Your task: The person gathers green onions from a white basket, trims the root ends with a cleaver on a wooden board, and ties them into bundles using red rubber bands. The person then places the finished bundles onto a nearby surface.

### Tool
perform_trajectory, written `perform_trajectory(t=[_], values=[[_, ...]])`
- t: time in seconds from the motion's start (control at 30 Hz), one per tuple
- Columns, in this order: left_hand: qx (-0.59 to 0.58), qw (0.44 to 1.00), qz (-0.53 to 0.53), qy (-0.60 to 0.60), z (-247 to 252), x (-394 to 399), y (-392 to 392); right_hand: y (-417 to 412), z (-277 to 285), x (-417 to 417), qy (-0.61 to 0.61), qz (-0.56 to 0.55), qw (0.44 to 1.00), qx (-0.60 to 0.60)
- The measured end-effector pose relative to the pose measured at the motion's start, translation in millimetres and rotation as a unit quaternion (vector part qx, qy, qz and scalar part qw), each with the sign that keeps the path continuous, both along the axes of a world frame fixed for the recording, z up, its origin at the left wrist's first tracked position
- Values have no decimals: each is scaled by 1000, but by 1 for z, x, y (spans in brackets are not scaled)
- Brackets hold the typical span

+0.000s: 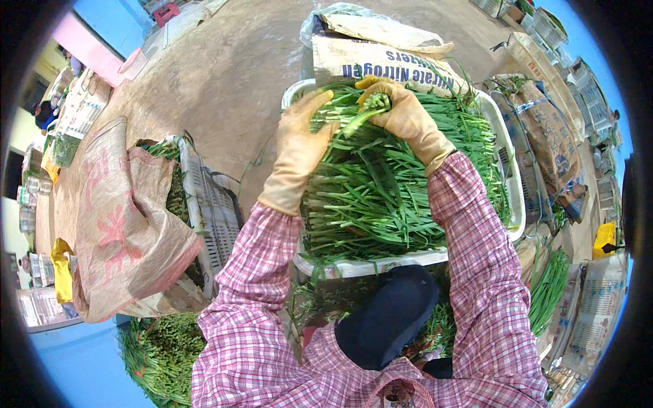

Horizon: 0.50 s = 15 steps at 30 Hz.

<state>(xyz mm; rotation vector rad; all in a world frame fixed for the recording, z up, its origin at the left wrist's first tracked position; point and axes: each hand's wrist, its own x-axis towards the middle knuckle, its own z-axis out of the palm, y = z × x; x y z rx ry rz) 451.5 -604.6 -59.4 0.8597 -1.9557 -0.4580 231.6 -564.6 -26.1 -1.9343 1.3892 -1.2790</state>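
Note:
A white plastic crate (516, 206) before me is filled with layered green leafy stalks (377, 188), perhaps garlic chives, most pale ends towards the left. Both my hands wear cream rubber gloves with yellowish fingertips. My right hand (403, 109), over the crate's far part, is closed around a small bunch of green stalks (377, 102); its blunt tips show at the thumb and a thicker pale stalk slants down-left. My left hand (301, 145) is at the crate's left side, thumb and fingers spread around pale stalk ends, without visibly gripping them.
A printed fertilizer sack (377, 58) lies over the crate's far end. To the left, a woven sack (127, 224) partly covers another crate (209, 219). More bundled greens (166, 357) lie at lower left. On the right are a brown sack (551, 132) and loose long leaves (548, 290).

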Motion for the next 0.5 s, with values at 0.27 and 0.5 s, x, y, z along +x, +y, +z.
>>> perform_trajectory(t=[0.27,0.5], values=[[261,943,-51,200,-8,-18,-3,-15,-29,24,258,-52,962,-71],[-50,997,-14,-57,1,-25,6,-5,-18,4,43,-46,995,-76]])
